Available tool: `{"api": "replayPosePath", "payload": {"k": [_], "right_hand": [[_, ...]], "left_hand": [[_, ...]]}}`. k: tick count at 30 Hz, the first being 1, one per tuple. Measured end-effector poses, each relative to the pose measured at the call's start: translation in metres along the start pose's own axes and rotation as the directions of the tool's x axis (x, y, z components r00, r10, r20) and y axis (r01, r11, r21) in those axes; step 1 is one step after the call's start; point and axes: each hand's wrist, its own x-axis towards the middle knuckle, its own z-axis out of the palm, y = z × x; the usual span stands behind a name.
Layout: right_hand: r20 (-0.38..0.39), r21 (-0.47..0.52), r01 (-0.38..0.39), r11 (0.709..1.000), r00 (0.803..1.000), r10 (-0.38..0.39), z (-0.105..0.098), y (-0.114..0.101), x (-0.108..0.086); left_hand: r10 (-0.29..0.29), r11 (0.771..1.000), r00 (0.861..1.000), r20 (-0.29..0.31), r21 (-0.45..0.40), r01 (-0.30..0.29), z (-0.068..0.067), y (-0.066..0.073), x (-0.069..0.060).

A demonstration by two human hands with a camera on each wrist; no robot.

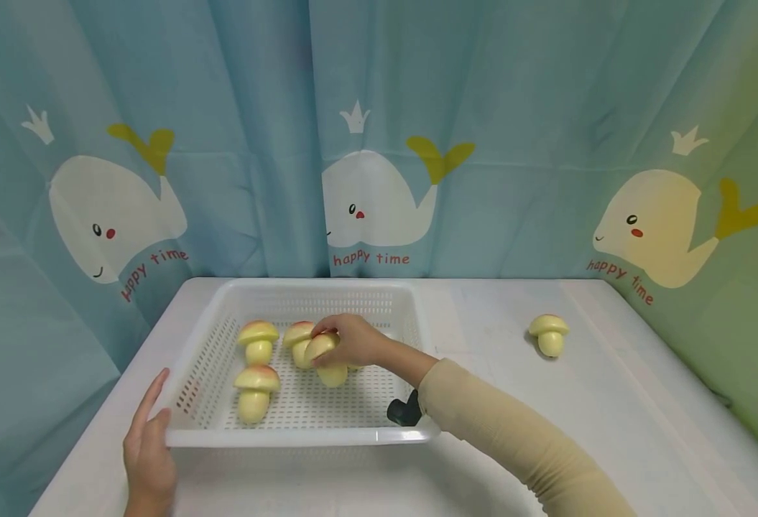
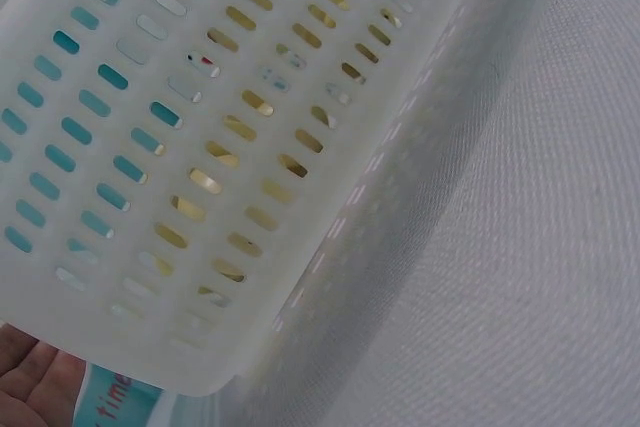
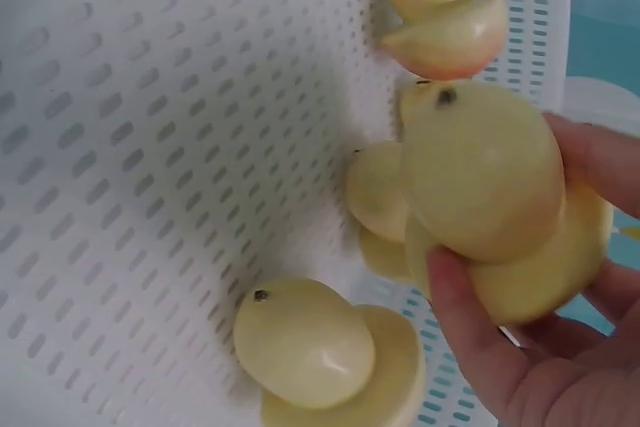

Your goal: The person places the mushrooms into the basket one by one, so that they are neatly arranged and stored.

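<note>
My right hand (image 1: 353,341) grips a pale yellow toy mushroom (image 3: 485,172) with a faint red blush on its cap, fingers and thumb round the cap, above the floor of a white perforated plastic basket (image 1: 275,436). Inside the basket, one mushroom (image 1: 256,393) is at the front left, another (image 1: 259,341) behind it and a third (image 1: 297,343) beside the held one. A further mushroom is mostly hidden behind my right hand. My left hand (image 1: 151,456) touches the basket's front left corner, its fingers extended along the outside of the wall.
Another toy mushroom (image 1: 549,335) stands on the white table (image 1: 495,330) to the right of the basket. A small black object (image 1: 403,411) shows beside my right sleeve, over the basket's front right corner. A blue curtain (image 1: 514,86) with whale prints hangs behind the table.
</note>
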Motion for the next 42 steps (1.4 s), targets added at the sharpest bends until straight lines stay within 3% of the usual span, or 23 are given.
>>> {"api": "replayPosePath", "payload": {"k": [3,9,24,31,42], "right_hand": [[0.048,-0.014,-0.008,1.0,0.999,0.009,0.002,0.001,0.0],[0.074,-0.045,-0.022,0.999,0.997,0.025,0.003,0.0,0.001],[0.19,-0.069,-0.063,0.996,0.979,0.075,0.012,-0.002,0.008],[0.258,-0.001,-0.15,0.989,0.955,0.145,0.016,-0.003,0.01],[0.277,-0.005,-0.195,0.981,0.942,0.189,0.021,-0.006,0.011]], "left_hand": [[-0.01,1.0,1.0,0.005,-0.004,0.01,0.001,0.0,0.0],[-0.041,0.999,0.999,0.011,-0.004,0.041,0.001,0.005,0.0],[-0.025,1.0,1.0,0.005,0.011,0.025,0.001,0.004,-0.001],[-0.011,1.0,1.0,0.007,-0.011,0.011,0.0,0.004,-0.001],[0.01,1.0,1.0,0.002,-0.014,-0.01,0.0,0.003,-0.001]]}}
